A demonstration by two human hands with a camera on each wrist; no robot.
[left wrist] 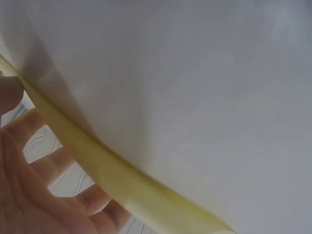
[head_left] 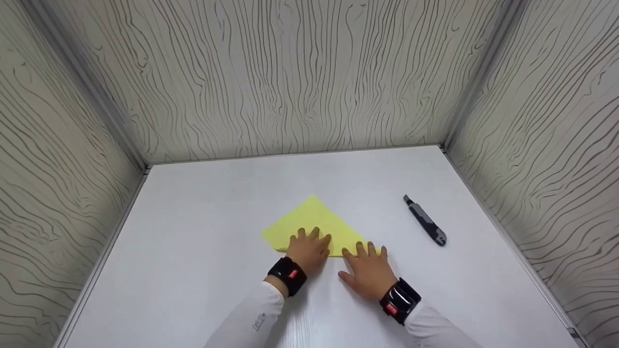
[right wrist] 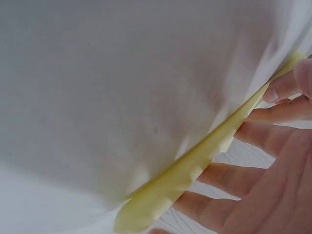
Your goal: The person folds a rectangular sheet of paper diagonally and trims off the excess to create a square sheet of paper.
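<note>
A yellow sheet of paper (head_left: 312, 215), folded into a roughly triangular shape, lies on the white table with its point away from me. My left hand (head_left: 308, 252) rests on its near part, fingers spread over the paper. Beside it, my right hand (head_left: 370, 273) presses the near right edge with outstretched fingertips, its thumb off the paper on the table. In the left wrist view the paper's folded edge (left wrist: 112, 170) curves up a little from the surface. The right wrist view shows the fold (right wrist: 185, 170) under the right fingers, with a rounded end.
A grey and black utility knife (head_left: 425, 220) lies to the right of the paper, its blade end pointing away. Wood-grain patterned panels (head_left: 290, 77) enclose the white table (head_left: 203, 217) at the back and both sides.
</note>
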